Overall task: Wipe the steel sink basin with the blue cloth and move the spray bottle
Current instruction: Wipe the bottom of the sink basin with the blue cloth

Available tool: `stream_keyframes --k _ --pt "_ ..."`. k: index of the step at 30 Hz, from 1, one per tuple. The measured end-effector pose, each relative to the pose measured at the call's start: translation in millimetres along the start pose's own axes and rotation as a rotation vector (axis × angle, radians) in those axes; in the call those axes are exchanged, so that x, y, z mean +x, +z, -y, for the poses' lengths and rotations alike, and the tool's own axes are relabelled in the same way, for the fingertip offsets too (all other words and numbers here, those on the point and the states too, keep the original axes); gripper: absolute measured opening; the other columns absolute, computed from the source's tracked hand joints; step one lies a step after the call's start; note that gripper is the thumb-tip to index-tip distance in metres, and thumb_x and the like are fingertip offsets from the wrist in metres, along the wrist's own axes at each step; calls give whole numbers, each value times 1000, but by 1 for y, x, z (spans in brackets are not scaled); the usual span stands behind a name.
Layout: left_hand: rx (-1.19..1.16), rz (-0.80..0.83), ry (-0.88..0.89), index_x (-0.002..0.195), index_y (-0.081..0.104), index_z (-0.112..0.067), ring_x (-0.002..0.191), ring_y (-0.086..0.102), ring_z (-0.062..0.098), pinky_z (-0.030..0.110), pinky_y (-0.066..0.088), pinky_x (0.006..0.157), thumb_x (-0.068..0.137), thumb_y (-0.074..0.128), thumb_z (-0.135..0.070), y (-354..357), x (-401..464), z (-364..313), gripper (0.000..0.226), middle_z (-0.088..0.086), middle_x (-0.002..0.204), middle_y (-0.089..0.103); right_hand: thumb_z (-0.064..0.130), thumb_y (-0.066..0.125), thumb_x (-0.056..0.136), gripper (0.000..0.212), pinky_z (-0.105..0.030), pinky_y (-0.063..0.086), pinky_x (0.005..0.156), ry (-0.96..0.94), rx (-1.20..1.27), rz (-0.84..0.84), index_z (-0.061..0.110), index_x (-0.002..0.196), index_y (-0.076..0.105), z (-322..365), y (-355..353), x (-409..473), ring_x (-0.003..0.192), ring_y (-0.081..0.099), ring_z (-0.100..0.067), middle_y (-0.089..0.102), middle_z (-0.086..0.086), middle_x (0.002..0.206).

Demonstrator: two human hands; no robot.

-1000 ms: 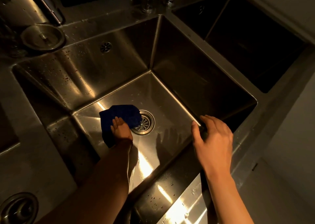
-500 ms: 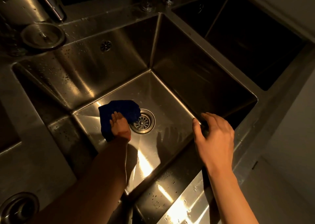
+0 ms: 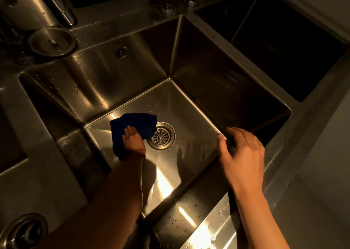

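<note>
The wiping is under way and, by the look of it, far from finished. The left hand [image 3: 133, 141] lies flat, fingers straight, pressing the dark blue folded cloth [image 3: 132, 127] onto the floor of the square stainless-steel sink basin [image 3: 189, 116], just left of the round slotted steel drain strainer [image 3: 161, 136], whose rim the cloth's edge touches. Water droplets and specks still dot the basin's rear wall and the rim along the near edge, so the walls and most of the floor probably remain to be wiped. The spray bottle is not identifiable in this view; that half of the task appears not yet begun.

The right hand [image 3: 241, 154] hovers over the basin's right near corner, its grip loose and holding nothing, fingers gently curved and thumb spread; whether the fingertips touch the rim cannot be told. A round steel lid [image 3: 52, 42] sits on the steel table [image 3: 106, 28] behind the basin at upper left.

Compared with a second ago, the cloth and left hand have slid slightly away from the person along the floor, keeping beside the drain strainer, while the right hand has barely shifted.
</note>
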State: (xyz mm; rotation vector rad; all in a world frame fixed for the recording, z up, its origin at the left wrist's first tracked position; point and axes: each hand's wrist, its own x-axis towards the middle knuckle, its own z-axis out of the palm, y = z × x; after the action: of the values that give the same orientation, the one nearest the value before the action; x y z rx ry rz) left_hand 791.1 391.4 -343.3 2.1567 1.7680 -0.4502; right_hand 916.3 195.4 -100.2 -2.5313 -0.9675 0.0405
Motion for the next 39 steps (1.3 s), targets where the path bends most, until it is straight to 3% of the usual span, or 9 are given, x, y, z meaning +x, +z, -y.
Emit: stream_keyframes --k 5,13,19,23,28,34,39 --pt "-68 -36 29 152 11 -2 149 10 26 37 14 121 98 47 -10 -9 20 5 65 13 160 9 35 51 89 39 -48 31 106 -7 -4 -7 8 115 62 -1 1 0 115 51 -27 62 -12 116" --pt "49 6 -66 152 7 -6 148 12 24 36 20 118 101 40 -21 14 -3 15 62 11 160 8 36 51 89 39 -47 30 106 10 1 17 9 116 62 0 -1 0 116 50 -26 62 -11 118" --pt "-66 -17 -116 152 13 -7 148 12 25 39 18 119 99 45 -18 5 6 11 63 9 160 11 32 54 89 37 -48 30 106 1 -8 25 6 115 62 0 -2 1 116 51 -27 62 -13 117" --pt "-63 -51 -76 150 19 -8 146 19 26 38 23 117 95 53 -15 -1 9 14 65 10 158 18 32 53 89 38 -48 29 106 6 -10 33 5 115 61 1 -3 1 117 50 -27 61 -13 118" --pt "-253 -124 -76 139 40 -6 129 47 33 43 43 103 95 53 -8 -19 6 13 46 16 141 45 31 54 89 37 -48 30 105 -2 -11 28 5 114 62 2 -4 1 116 51 -28 62 -14 117" --pt "-285 -160 10 136 43 -3 126 50 36 44 44 100 97 47 -5 -48 13 16 39 19 137 49 32 54 89 37 -47 29 106 -3 -8 34 6 115 62 2 -5 1 116 50 -28 61 -14 117" --pt "-332 -199 53 145 37 -8 132 44 34 42 39 106 99 42 -4 -59 12 14 46 16 145 43 30 55 89 36 -48 30 105 -6 -6 34 6 115 62 3 -5 0 116 50 -29 62 -14 117"
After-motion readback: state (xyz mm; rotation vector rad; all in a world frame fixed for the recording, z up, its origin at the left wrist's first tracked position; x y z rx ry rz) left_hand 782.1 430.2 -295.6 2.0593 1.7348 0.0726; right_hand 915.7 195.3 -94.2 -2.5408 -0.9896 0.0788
